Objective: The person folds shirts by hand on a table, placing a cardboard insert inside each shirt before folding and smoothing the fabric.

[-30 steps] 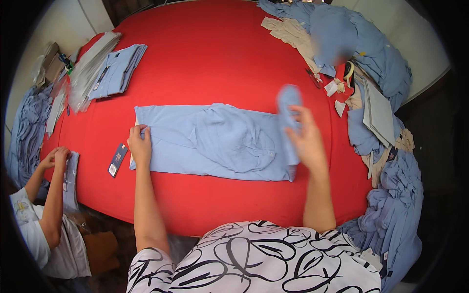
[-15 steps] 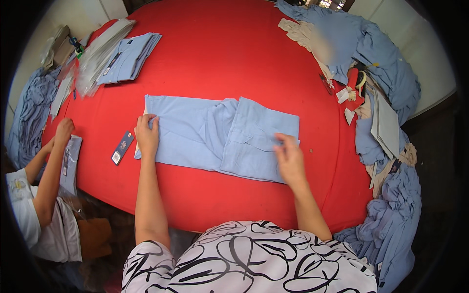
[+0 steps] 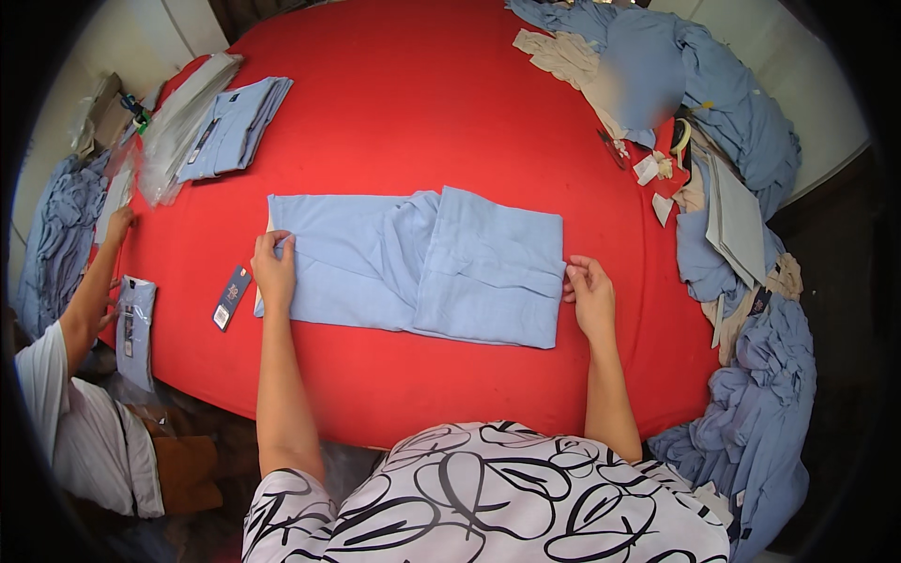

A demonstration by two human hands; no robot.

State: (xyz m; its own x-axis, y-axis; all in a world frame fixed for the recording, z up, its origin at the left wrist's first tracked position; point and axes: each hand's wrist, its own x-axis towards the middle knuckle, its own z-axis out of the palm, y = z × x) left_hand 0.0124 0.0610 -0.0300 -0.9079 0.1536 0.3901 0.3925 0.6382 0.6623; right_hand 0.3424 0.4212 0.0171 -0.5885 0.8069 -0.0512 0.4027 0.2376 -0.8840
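Note:
A light blue garment lies folded into a long rectangle on the red-covered table. Its right part is a flat doubled flap, creases run through the middle, and a thin cream edge shows at its left end. My left hand grips that left end, thumb on top. At the opposite end, my right hand has its fingers curled in a pinch at the garment's right edge. A dark blue hang tag lies beside my left hand.
Folded light blue garments and clear plastic bags lie at the far left. A co-worker's arm reaches in beside a bagged garment. Along the right are heaped blue cloth, grey-white boards and scissors.
My right hand has moved right, off the flap's top to its outer edge, and its fingers have closed. My left hand keeps its hold. The co-worker's hand now reaches farther away, past the bagged garment.

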